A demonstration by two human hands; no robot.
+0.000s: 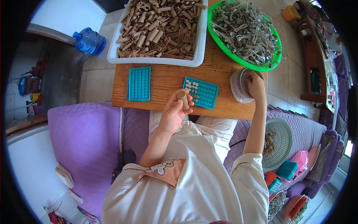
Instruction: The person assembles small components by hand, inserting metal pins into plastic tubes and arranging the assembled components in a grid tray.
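My left hand [173, 115] is closed around a short brown cardboard tube [183, 100], its round end tilted up. Just beyond it lies a teal tray [209, 96] with rows of round pockets. Small white discs [191, 84] fill some pockets on its left side, with darker, shinier pieces nearer my fingers. To the right, my right hand [256, 85] dips into a round, see-through tub [236, 89] near the table's edge. Its fingertips are hidden by the rim and the hand, so what they hold, if anything, does not show.
On the wooden table [164, 82] stand another teal tray [139, 84], a white bin [112, 56] heaped with brown tubes, and a green basin [223, 48] piled with clear and metallic pieces. A grey-green basket [285, 149] holding a few tubes rests on the sofa by my right elbow.
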